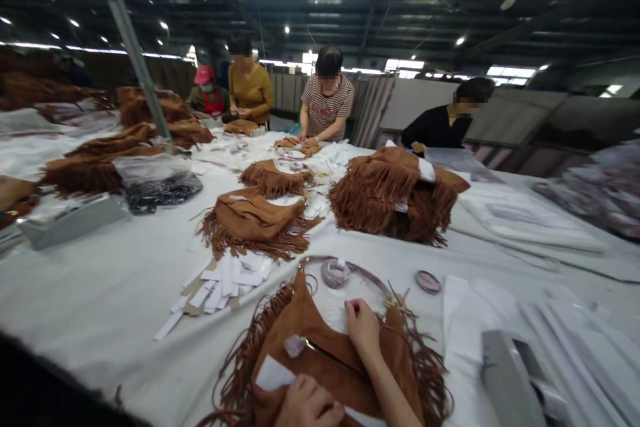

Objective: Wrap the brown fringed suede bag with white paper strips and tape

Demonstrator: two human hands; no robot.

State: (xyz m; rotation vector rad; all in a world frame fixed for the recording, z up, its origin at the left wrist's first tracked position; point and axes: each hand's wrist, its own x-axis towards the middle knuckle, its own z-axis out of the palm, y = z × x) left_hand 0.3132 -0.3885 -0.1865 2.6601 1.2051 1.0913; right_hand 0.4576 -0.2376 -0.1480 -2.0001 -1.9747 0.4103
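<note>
A brown suede shoulder bag (325,320) with long fringe lies in front of me on the white-covered table, its strap looped at the far side. Over the bag's lower part my left hand (309,403) has its fingers curled, right beside a piece of white paper (274,373); what they grip is hidden. My right hand (362,328) is closed in a pinch above the bag's upper edge, near the strap end; I cannot make out anything in it. A zip (330,353) runs across the bag, with a white wrap (295,345) at its end.
Beyond are another fringed bag (260,217), a bag stack (395,193) and white paper strips (220,287). A rolled strap (335,273) and a small round coil (428,281) lie near. A grey box-shaped thing (510,380) stands right. Several co-workers (327,100) work across the table.
</note>
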